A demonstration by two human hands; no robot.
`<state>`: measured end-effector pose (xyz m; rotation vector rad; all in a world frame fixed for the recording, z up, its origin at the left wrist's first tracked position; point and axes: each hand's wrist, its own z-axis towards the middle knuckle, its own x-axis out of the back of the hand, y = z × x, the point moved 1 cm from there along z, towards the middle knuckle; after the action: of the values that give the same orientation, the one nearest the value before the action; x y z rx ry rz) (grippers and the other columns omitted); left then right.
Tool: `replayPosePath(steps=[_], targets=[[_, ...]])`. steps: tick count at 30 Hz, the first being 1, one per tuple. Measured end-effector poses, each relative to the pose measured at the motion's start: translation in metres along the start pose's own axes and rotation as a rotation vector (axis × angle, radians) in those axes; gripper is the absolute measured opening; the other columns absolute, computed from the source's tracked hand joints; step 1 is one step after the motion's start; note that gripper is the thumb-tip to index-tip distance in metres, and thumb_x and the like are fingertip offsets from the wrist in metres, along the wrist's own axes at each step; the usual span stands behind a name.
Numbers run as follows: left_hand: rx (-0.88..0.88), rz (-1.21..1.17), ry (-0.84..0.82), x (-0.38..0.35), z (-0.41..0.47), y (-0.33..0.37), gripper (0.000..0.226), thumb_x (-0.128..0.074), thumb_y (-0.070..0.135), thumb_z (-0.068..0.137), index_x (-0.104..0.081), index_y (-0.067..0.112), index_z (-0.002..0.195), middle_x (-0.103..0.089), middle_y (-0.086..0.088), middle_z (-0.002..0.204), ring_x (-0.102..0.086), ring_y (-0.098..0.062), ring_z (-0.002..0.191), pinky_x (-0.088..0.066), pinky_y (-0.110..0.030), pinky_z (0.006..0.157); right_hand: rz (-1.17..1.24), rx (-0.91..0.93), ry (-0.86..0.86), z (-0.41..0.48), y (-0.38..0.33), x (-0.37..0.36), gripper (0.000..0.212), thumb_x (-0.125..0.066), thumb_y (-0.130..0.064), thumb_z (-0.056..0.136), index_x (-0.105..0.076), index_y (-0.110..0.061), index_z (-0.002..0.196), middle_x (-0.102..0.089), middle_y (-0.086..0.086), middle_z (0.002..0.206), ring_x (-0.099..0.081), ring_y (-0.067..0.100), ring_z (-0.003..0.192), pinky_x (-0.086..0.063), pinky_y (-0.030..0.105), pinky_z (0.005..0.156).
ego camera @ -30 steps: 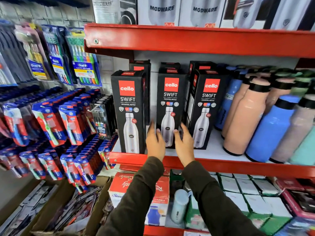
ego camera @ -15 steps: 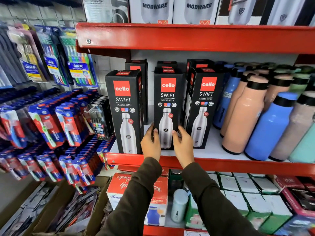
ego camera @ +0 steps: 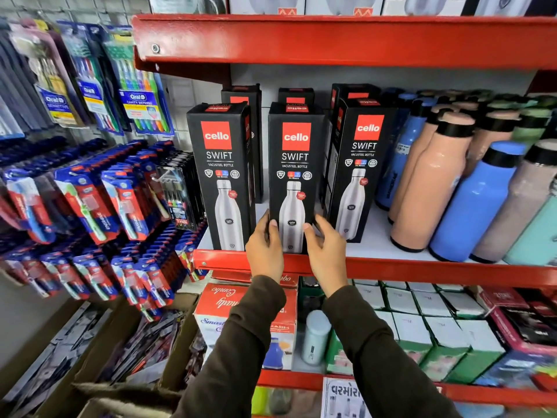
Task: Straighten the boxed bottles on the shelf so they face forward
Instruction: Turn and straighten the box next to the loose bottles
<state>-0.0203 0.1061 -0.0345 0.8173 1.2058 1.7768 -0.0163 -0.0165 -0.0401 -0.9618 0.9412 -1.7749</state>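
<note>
Three black "cello SWIFT" bottle boxes stand in a front row on the red shelf (ego camera: 422,270). The left box (ego camera: 221,164) and the middle box (ego camera: 295,164) face me squarely. The right box (ego camera: 360,164) is turned a little, showing its left side. My left hand (ego camera: 265,248) grips the lower left edge of the middle box and my right hand (ego camera: 327,248) grips its lower right edge. More of the same boxes (ego camera: 352,93) stand behind the front row, mostly hidden.
Loose peach bottles (ego camera: 431,188) and blue bottles (ego camera: 479,203) crowd the shelf to the right of the boxes. Toothbrush packs (ego camera: 90,203) hang on the wall at left. A red shelf (ego camera: 331,40) runs overhead. White and green cartons (ego camera: 422,321) fill the shelf below.
Both hands have closed in on the base of the middle box, which has come forward to the shelf's front edge. The view has shifted slightly closer.
</note>
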Motion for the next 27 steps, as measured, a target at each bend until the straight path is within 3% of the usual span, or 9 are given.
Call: replayPosePath(steps=[9, 14, 18, 20, 22, 24, 27], targets=[[0.000, 0.020, -0.014, 0.005, -0.007, 0.007, 0.040, -0.045, 0.026, 0.103, -0.050, 0.013, 0.141, -0.060, -0.005, 0.138, -0.048, -0.002, 0.118, -0.036, -0.019, 0.101, -0.005, -0.003, 0.007, -0.008, -0.006, 0.005, 0.040, -0.056, -0.022, 0.099, -0.053, -0.015, 0.139, -0.056, -0.016, 0.115, -0.047, -0.037, 0.091, -0.035, -0.009, 0.079], [-0.031, 0.025, 0.021, -0.003, -0.015, 0.008, 0.045, -0.044, 0.025, 0.103, -0.041, 0.012, 0.146, -0.051, -0.007, 0.147, -0.046, -0.017, 0.137, -0.034, -0.024, 0.110, -0.015, -0.001, -0.022, -0.009, -0.008, 0.013, 0.035, -0.054, -0.025, 0.100, -0.056, -0.021, 0.135, -0.059, -0.016, 0.111, -0.054, -0.028, 0.091, -0.038, -0.007, 0.077], [-0.194, 0.097, 0.126, -0.015, -0.031, 0.017, 0.054, -0.043, 0.023, 0.102, -0.025, 0.016, 0.152, -0.033, -0.006, 0.154, -0.031, -0.015, 0.143, -0.024, -0.026, 0.115, 0.015, 0.042, 0.082, -0.010, -0.005, 0.031, 0.031, -0.053, -0.021, 0.101, -0.059, -0.022, 0.131, -0.065, -0.005, 0.125, -0.060, -0.011, 0.100, -0.042, -0.002, 0.084], [-0.287, 0.190, 0.224, -0.022, -0.037, 0.025, 0.054, -0.044, 0.022, 0.101, -0.026, 0.018, 0.152, -0.031, -0.005, 0.154, -0.027, -0.014, 0.144, -0.019, -0.026, 0.115, 0.031, 0.074, 0.156, -0.006, -0.004, 0.045, 0.031, -0.053, -0.016, 0.100, -0.060, -0.019, 0.130, -0.067, -0.003, 0.125, -0.061, -0.010, 0.103, -0.045, 0.003, 0.088], [-0.376, 0.248, 0.285, -0.031, -0.041, 0.035, 0.053, -0.043, 0.022, 0.100, -0.027, 0.022, 0.151, -0.033, 0.000, 0.153, -0.023, -0.004, 0.143, -0.014, -0.021, 0.115, 0.019, 0.112, 0.221, 0.001, -0.002, 0.060, 0.032, -0.053, -0.014, 0.100, -0.060, -0.018, 0.130, -0.067, 0.000, 0.125, -0.061, -0.002, 0.109, -0.046, 0.009, 0.093], [-0.469, 0.258, 0.258, -0.044, -0.043, 0.044, 0.053, -0.042, 0.021, 0.099, -0.029, 0.023, 0.150, -0.034, 0.002, 0.152, -0.022, 0.000, 0.143, -0.013, -0.020, 0.116, -0.009, 0.144, 0.265, 0.009, -0.001, 0.073, 0.033, -0.053, -0.015, 0.099, -0.058, -0.018, 0.132, -0.064, 0.000, 0.129, -0.058, 0.007, 0.120, -0.044, 0.017, 0.101], [-0.582, 0.185, 0.071, -0.069, -0.046, 0.054, 0.053, -0.039, 0.015, 0.100, -0.028, 0.021, 0.151, -0.034, 0.003, 0.154, -0.023, -0.002, 0.146, -0.015, -0.017, 0.118, -0.014, 0.144, 0.270, 0.025, 0.003, 0.090, 0.040, -0.054, -0.015, 0.100, -0.050, -0.015, 0.140, -0.054, 0.002, 0.141, -0.048, 0.012, 0.133, -0.037, 0.028, 0.112]])
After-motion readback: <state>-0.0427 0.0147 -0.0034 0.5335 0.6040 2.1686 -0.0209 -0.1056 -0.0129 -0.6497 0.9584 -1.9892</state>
